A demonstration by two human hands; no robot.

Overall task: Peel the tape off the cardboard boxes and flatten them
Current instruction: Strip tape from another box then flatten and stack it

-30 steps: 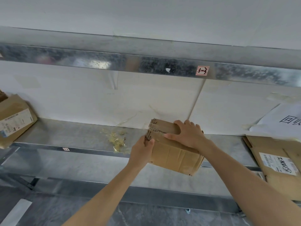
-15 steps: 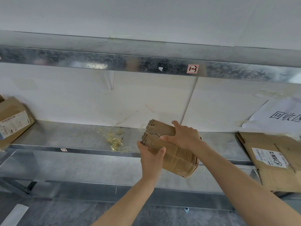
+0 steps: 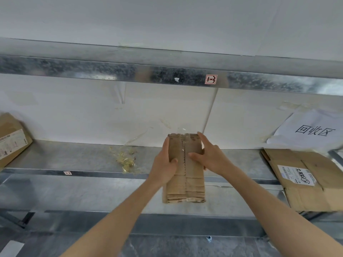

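Cardboard box (image 3: 185, 184), creased, rectangular, in curled fingers (image 3: 203, 141) of left hand (image 3: 163, 165), right hand (image 3: 213, 160).

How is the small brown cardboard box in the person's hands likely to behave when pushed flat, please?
Probably light: the left hand and right hand hold the small brown cardboard box by its sides. Its creased lower walls suggest it would buckle readily.

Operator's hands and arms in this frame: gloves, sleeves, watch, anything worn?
Nothing worn shows. The left hand and right hand are bare, with no gloves or rings. The left forearm and right forearm are bare down to the frame's bottom edge, with no sleeves, watch or wristband.
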